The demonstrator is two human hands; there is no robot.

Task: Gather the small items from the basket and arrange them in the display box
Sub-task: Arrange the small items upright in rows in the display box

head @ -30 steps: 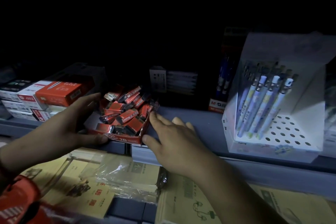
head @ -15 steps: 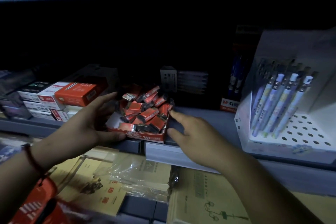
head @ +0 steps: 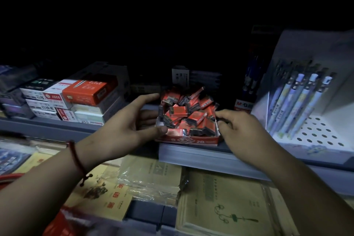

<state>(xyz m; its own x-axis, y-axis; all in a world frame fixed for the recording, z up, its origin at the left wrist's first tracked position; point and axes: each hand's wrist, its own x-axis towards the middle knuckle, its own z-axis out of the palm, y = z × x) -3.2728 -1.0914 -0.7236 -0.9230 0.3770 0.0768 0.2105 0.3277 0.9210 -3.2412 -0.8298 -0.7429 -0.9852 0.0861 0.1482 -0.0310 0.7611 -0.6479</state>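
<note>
A small red display box (head: pixel 188 141) marked "2B" stands at the front edge of the grey shelf (head: pixel 193 154). Several small red and black packets (head: pixel 179 110) lie heaped in it. My left hand (head: pixel 132 126) clasps the box's left side, thumb on the front left corner and fingers reaching behind. My right hand (head: pixel 242 130) is curled against the box's right wall, with its index finger and thumb at the rim. A blurred red basket (head: pixel 63 222) shows at the bottom left.
Stacked red and white stationery boxes (head: pixel 76 97) sit on the shelf to the left. A white pen display (head: pixel 310 113) with several pens stands close on the right. Wrapped notebooks (head: pixel 220 203) lie on the level below. The shelf's back is dark.
The display box has slid to the right along the shelf between both hands. My right hand went from lying flat on the shelf to curling against the box's right wall.
</note>
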